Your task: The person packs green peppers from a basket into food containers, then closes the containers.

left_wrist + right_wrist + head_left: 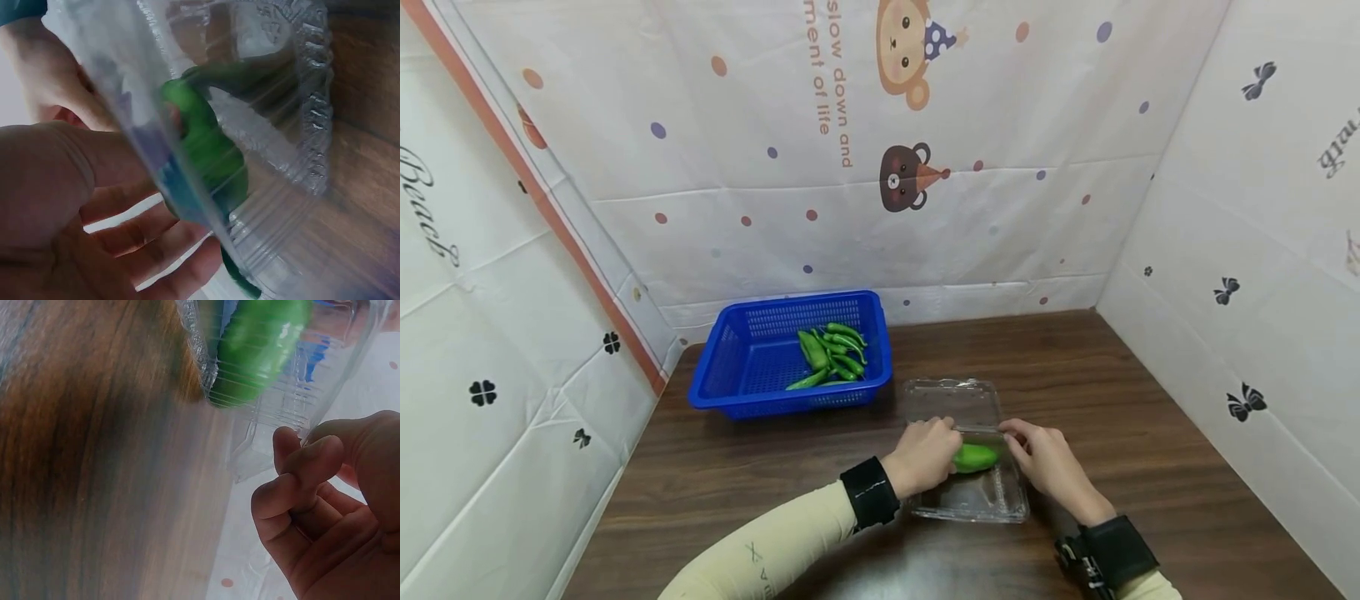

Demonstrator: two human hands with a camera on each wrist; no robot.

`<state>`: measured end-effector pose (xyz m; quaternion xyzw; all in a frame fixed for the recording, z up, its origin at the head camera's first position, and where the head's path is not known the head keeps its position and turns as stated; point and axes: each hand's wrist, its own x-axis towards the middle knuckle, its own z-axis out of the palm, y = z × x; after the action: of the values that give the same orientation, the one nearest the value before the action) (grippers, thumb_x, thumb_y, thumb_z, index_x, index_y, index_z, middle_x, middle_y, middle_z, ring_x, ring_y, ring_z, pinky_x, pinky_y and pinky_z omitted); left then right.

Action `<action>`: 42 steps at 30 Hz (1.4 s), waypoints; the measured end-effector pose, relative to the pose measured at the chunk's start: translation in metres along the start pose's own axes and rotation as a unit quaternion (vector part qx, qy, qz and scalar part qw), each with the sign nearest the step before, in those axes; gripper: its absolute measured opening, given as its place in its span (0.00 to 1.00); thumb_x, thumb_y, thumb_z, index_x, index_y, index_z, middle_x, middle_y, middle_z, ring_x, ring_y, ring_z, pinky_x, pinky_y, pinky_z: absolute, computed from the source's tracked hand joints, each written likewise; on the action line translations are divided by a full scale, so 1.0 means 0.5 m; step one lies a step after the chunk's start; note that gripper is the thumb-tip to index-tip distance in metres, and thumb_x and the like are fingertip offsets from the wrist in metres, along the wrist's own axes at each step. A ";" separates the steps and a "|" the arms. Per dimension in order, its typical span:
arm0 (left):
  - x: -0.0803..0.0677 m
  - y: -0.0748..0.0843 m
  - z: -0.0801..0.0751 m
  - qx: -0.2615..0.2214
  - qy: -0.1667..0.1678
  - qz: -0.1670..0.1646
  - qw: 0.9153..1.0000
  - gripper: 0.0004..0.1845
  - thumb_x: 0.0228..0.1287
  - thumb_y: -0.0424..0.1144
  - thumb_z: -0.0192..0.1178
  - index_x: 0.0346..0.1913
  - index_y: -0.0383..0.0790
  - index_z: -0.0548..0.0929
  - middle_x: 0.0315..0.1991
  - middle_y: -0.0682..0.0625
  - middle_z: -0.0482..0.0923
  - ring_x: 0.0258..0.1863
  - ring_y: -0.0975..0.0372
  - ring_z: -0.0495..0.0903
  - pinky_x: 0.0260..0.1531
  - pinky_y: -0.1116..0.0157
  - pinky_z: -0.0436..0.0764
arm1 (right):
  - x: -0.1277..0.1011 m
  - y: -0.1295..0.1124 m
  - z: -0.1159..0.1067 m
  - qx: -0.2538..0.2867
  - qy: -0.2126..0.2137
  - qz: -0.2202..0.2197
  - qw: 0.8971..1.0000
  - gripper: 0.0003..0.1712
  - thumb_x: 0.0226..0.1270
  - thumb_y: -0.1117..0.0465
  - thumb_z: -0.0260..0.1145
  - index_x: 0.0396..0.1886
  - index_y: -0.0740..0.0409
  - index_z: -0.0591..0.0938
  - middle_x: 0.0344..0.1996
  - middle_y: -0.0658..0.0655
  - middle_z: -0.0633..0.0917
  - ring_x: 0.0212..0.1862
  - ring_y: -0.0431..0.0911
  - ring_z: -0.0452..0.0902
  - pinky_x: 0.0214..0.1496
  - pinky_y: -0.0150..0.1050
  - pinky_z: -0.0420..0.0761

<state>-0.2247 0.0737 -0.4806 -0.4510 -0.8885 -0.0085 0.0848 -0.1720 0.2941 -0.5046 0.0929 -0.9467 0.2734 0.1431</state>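
- Where the bench [1150, 433] meets the left curtain, a blue basket [737, 367] is set, and a heap of green peppers [831, 354] is kept loose inside it, toward its right wall, well apart from the hands.
- Nearer the person, a clear clamshell box [973, 492] is laid open on the bench, its lid [951, 400] folded back toward the basket so that the tray is left free for filling.
- A single green pepper [976, 457] is held at the back of the tray by the left hand [925, 457], whose fingers [181, 250] are curled round its left end.
- At the pepper's right end the tray's rim is pinched by the right hand [1048, 462], its fingers [306, 472] bent, seemingly to steady the light plastic.
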 end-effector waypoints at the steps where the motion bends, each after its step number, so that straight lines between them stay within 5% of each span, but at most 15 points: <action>1: 0.000 -0.002 0.001 0.007 0.007 -0.002 1.000 0.08 0.54 0.46 0.79 0.30 0.51 0.89 0.31 0.56 0.83 0.31 0.62 0.79 0.27 0.67 0.77 | 0.001 -0.001 0.000 -0.001 -0.002 0.002 1.000 0.10 0.71 0.71 0.66 0.49 0.59 0.87 0.23 0.44 0.79 0.19 0.32 0.65 0.20 0.32 0.67; 9: -0.001 -0.012 0.005 -0.060 0.000 -0.024 0.998 0.11 0.56 0.44 0.79 0.32 0.46 0.85 0.27 0.54 0.83 0.27 0.62 0.84 0.19 0.67 0.78 | 0.005 -0.005 0.003 -0.001 -0.001 0.003 1.000 0.10 0.71 0.71 0.66 0.48 0.60 0.87 0.22 0.43 0.78 0.18 0.32 0.64 0.20 0.32 0.67; 25: -0.007 -0.029 0.001 -0.089 0.008 -0.027 0.996 0.11 0.62 0.49 0.74 0.41 0.48 0.89 0.30 0.54 0.81 0.25 0.65 0.79 0.17 0.68 0.72 | 0.006 0.001 0.006 -0.007 -0.002 -0.004 1.000 0.09 0.72 0.69 0.66 0.48 0.60 0.87 0.23 0.43 0.78 0.19 0.32 0.64 0.22 0.32 0.67; 42: -0.004 -0.030 -0.008 -0.215 -0.003 -0.035 0.976 0.15 0.66 0.44 0.72 0.49 0.39 0.89 0.42 0.50 0.89 0.26 0.70 0.84 0.30 0.74 0.81 | 0.007 0.001 0.006 -0.007 0.004 -0.006 1.000 0.09 0.71 0.71 0.66 0.47 0.60 0.86 0.23 0.44 0.79 0.19 0.32 0.65 0.21 0.32 0.68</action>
<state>-0.2351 0.0625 -0.4761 -0.4277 -0.8811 -0.2009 -0.0169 -0.1759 0.2924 -0.5062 0.0966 -0.9473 0.2666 0.1493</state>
